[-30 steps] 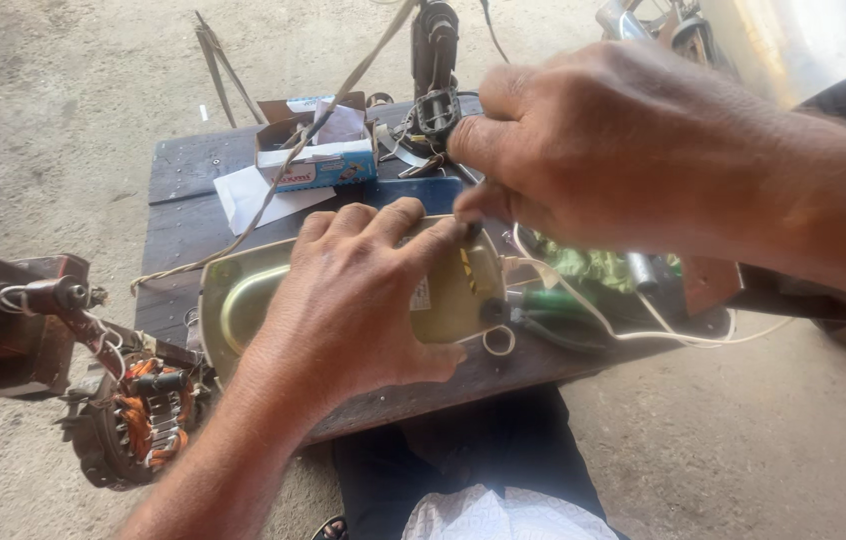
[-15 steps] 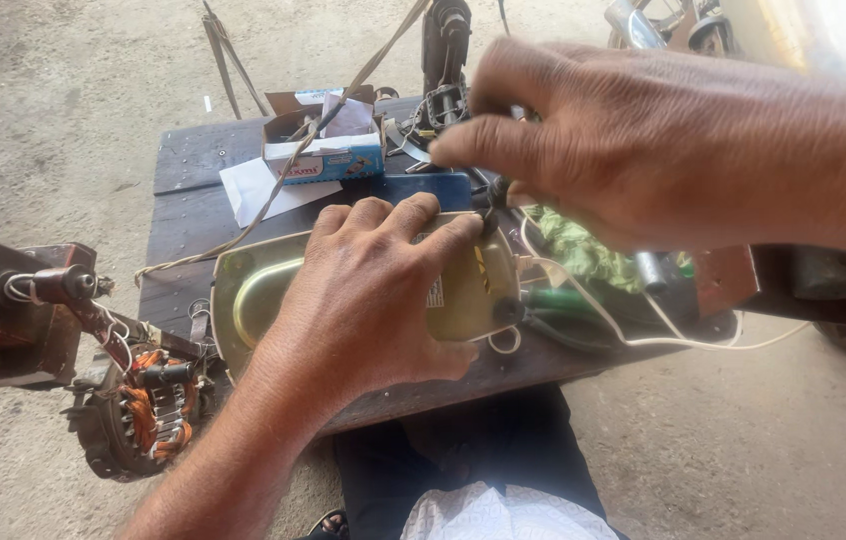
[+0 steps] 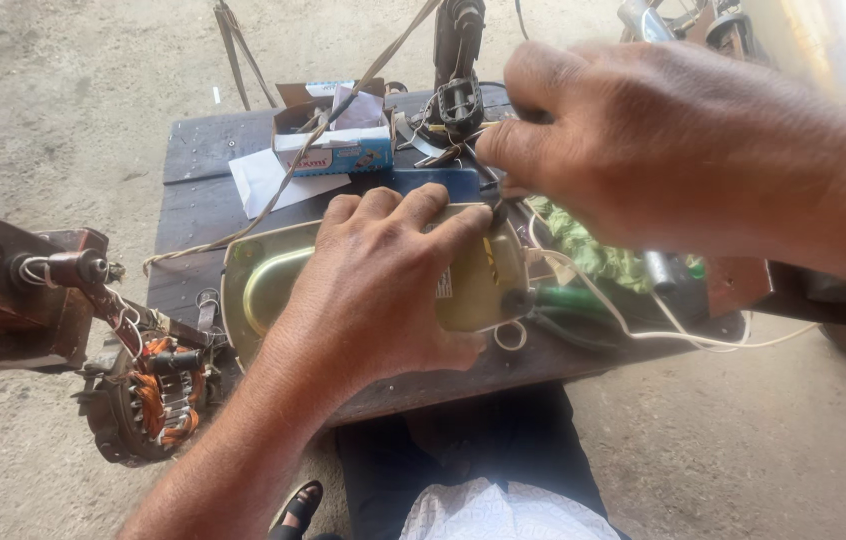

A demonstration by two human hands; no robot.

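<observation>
On the near half of the dark wooden bench (image 3: 193,190), lying flat: a pale yellow-green metal housing (image 3: 263,285), long axis running left to right. Pressed palm-down over its right half, the left hand (image 3: 373,290), fingers spread and curled over the far edge, bracing rather than gripping. Just beyond those fingertips, at the housing's far right corner, a thin dark tool tip (image 3: 493,205) pinched in the right hand (image 3: 633,150), closed tight around it, coming in from the far right and angled down toward the near left. Exact kind of tool: cannot tell, most of it hidden inside the fist. Contact point right at the left fingertips, so both hands almost meeting there; right hand the working one, left merely the clamp.

Right of the housing: a crumpled green rag (image 3: 583,245), green-handled pliers (image 3: 583,300) and a white wire (image 3: 663,330) looping along the near edge. Farther back: a small open cardboard box (image 3: 333,140) on a white paper sheet. Off the bench to the left: a motor winding with copper coils (image 3: 148,395) beside a rusty metal frame (image 3: 3,290).
</observation>
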